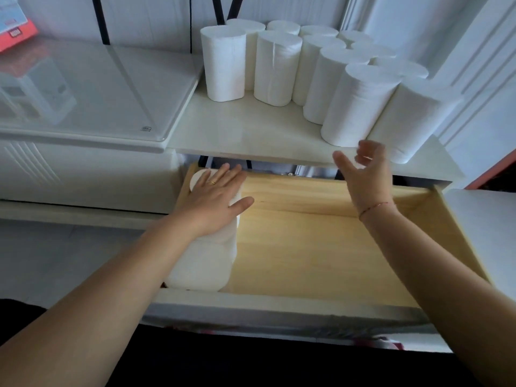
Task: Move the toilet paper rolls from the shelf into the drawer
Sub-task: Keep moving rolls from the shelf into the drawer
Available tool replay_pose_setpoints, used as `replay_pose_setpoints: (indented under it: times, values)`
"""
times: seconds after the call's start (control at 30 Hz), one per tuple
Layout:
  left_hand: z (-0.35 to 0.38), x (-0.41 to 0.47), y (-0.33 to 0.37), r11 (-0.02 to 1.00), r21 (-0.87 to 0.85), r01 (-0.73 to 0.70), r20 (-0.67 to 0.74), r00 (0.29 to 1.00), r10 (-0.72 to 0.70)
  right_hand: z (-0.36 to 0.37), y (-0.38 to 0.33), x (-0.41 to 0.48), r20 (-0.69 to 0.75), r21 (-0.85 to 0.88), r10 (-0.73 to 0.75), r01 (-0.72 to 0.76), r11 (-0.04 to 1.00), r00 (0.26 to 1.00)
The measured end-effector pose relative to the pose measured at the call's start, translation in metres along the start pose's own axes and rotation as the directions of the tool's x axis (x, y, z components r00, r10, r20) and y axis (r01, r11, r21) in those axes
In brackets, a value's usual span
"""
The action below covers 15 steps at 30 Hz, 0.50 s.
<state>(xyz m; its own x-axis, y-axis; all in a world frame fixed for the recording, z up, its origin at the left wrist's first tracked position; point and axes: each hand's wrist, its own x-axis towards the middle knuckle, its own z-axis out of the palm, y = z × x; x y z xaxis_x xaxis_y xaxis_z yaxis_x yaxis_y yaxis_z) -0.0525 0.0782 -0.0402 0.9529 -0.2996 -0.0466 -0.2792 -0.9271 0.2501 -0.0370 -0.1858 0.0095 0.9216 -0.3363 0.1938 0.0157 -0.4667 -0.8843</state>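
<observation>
Wooden drawer standing open beneath a glossy white shelf.
At left, the left hand pressed flat, fingers straight and slightly spread, on soft white laid rolls along the drawer's left wall. Upright cylindrical toilet paper rolls clustered on the shelf; the right hand hovered near them, fingers apart, loosely curled, gripping nothing.

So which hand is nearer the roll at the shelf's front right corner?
Right. The right hand is open just in front of that roll; the left hand lies flat on rolls at the left of the drawer.
</observation>
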Motion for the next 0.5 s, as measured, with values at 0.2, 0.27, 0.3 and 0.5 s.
replay_pose_setpoints:
  times: [0.2,0.27,0.3,0.5]
  values:
    - [0.000,0.013,0.033,0.993,-0.051,-0.111,-0.055,0.993,0.108,-0.038,0.026,0.046,-0.381,0.075,0.068,-0.043,0.996,0.922]
    - [0.003,0.018,0.043,0.991,-0.041,-0.131,-0.058,0.990,0.128,-0.044,0.033,0.060,-0.389,0.074,0.088,-0.064,0.995,0.917]
    - [0.004,0.020,0.046,0.990,-0.034,-0.134,-0.052,0.990,0.132,-0.046,0.036,0.067,-0.363,0.083,0.094,-0.068,0.994,0.927]
    - [0.016,0.025,0.065,0.981,-0.013,-0.194,-0.035,0.980,0.194,-0.059,0.043,0.095,-0.154,0.235,0.109,-0.071,0.969,0.982]
